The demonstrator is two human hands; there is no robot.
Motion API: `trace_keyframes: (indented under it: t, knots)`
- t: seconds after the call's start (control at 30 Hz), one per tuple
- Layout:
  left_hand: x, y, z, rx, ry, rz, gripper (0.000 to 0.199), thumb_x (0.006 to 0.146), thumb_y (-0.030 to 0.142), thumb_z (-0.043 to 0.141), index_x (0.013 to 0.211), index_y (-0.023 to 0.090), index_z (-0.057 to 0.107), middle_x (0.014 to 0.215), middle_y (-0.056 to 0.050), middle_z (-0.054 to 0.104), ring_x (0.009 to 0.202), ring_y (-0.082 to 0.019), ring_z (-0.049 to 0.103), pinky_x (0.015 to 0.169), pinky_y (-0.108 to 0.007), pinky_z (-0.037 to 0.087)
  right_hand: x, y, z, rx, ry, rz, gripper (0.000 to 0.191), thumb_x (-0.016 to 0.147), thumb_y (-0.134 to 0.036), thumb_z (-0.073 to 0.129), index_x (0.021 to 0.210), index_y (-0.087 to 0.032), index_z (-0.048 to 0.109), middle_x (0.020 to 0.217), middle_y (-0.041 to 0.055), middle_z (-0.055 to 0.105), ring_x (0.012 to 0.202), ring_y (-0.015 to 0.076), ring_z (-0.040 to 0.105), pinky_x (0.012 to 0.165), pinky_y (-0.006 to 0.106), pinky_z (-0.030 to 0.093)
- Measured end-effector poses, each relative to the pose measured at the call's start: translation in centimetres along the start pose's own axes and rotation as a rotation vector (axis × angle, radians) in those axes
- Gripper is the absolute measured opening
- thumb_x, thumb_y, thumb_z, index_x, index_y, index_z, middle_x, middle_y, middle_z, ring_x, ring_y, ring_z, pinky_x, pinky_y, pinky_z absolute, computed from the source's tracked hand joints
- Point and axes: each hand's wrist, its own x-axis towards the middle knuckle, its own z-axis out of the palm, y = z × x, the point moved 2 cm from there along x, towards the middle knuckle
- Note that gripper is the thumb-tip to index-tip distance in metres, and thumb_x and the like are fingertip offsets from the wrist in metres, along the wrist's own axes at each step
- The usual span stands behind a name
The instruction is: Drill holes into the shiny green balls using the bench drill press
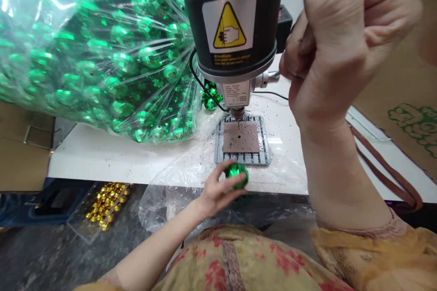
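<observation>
The left hand (214,193) curls round a glossy, highlight-flecked green ball (238,174) — the right hand (336,47) is fisted, any contents hidden.

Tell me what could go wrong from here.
The left hand is close to the drill, so it might get hurt if it strays under the bit. The green ball, held near the edge of the table, could slip and roll off. The bulging bag beside the drill might slump into the way.
</observation>
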Motion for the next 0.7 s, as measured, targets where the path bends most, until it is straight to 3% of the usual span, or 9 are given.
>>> trace_keyframes:
  t: [0.1, 0.17, 0.23, 0.3, 0.37, 0.43, 0.57, 0.63, 0.7]
  knots:
    - [-4.9, 1.6, 0.4, 0.051, -0.234, 0.220, 0.043, 0.093, 0.027, 0.072, 0.134, 0.033, 0.065, 0.150, -0.013, 0.052, 0.119, -0.026, 0.066, 0.093, -0.034, 0.060, 0.1, -0.5, 0.2, 0.028, 0.036, 0.051, 0.052, 0.090, -0.063, 0.047, 0.054, -0.027, 0.035, 0.050, -0.0041, 0.032, 0.045, 0.0039, 0.033, 0.056, 0.027, 0.034]
    - [-7.2, 1.5, 0.9, 0.088, -0.379, 0.264, 0.038, 0.093, 0.031, 0.070, 0.131, 0.036, 0.068, 0.149, -0.012, 0.055, 0.115, -0.027, 0.068, 0.091, -0.035, 0.060, 0.1, -0.5, 0.2, 0.012, 0.038, 0.044, 0.052, 0.090, -0.064, 0.047, 0.054, -0.027, 0.035, 0.050, -0.0044, 0.032, 0.045, 0.0040, 0.034, 0.055, 0.027, 0.033]
    - [-8.3, 0.8, 1.5, 0.133, -0.516, 0.167, 0.036, 0.093, 0.035, 0.070, 0.128, 0.040, 0.070, 0.144, -0.010, 0.061, 0.112, -0.028, 0.069, 0.088, -0.035, 0.060, 0.1, -0.1, 0.2, -0.016, 0.025, -0.015, 0.049, 0.090, -0.054, 0.057, 0.057, -0.026, 0.034, 0.050, -0.0050, 0.034, 0.045, 0.0048, 0.034, 0.051, 0.027, 0.028]
    - [-8.6, -0.1, 1.9, 0.188, -0.639, 0.020, 0.038, 0.093, 0.034, 0.068, 0.130, 0.041, 0.069, 0.129, -0.009, 0.069, 0.104, -0.028, 0.072, 0.082, -0.034, 0.060, 0.1, 0.4, 0.0, -0.008, 0.015, -0.089, 0.045, 0.091, -0.026, 0.065, 0.058, -0.026, 0.034, 0.048, -0.0062, 0.034, 0.042, 0.0061, 0.034, 0.047, 0.027, 0.023]
    - [-8.3, -0.2, 2.0, 0.252, -0.679, -0.057, 0.044, 0.093, 0.030, 0.065, 0.137, 0.039, 0.065, 0.118, -0.010, 0.073, 0.091, -0.026, 0.074, 0.074, -0.032, 0.060, 0.1, 0.8, -0.2, 0.036, 0.015, -0.158, 0.046, 0.087, -0.004, 0.061, 0.057, -0.025, 0.034, 0.045, -0.0070, 0.033, 0.038, 0.0074, 0.031, 0.043, 0.029, 0.019]
    - [-7.5, 0.7, 1.7, 0.286, -0.586, -0.005, 0.044, 0.095, 0.033, 0.065, 0.139, 0.035, 0.063, 0.116, -0.011, 0.074, 0.083, -0.024, 0.075, 0.067, -0.029, 0.059, 0.1, 1.1, -0.3, 0.057, 0.002, -0.208, 0.045, 0.085, -0.001, 0.059, 0.055, -0.024, 0.035, 0.043, -0.0071, 0.032, 0.035, 0.0083, 0.029, 0.040, 0.030, 0.016]
    - [-3.6, 3.0, -0.8, 0.153, -0.200, 0.206, 0.034, 0.095, 0.038, 0.067, 0.128, 0.029, 0.068, 0.099, -0.007, 0.079, 0.071, -0.017, 0.073, 0.058, -0.025, 0.055, 0.0, 1.0, -0.5, -0.005, 0.001, -0.157, 0.043, 0.086, -0.008, 0.062, 0.055, -0.024, 0.037, 0.044, -0.0062, 0.033, 0.037, 0.0092, 0.032, 0.041, 0.031, 0.017]
    - [0.1, 2.2, -2.4, 0.079, -0.053, 0.097, 0.027, 0.096, 0.028, 0.064, 0.123, 0.029, 0.070, 0.086, -0.003, 0.077, 0.069, -0.016, 0.071, 0.060, -0.026, 0.056, -0.1, 0.9, -0.5, -0.009, 0.007, -0.137, 0.041, 0.085, -0.008, 0.062, 0.055, -0.024, 0.037, 0.044, -0.0061, 0.034, 0.037, 0.0087, 0.034, 0.041, 0.031, 0.018]
    - [4.7, -0.9, -3.9, 0.106, 0.087, -0.162, 0.016, 0.097, 0.027, 0.062, 0.107, 0.027, 0.074, 0.082, -0.003, 0.076, 0.067, -0.016, 0.068, 0.065, -0.029, 0.056, -0.2, 0.8, -0.5, 0.006, 0.012, -0.159, 0.041, 0.084, -0.009, 0.063, 0.054, -0.023, 0.038, 0.043, -0.0066, 0.034, 0.036, 0.0073, 0.034, 0.040, 0.030, 0.018]
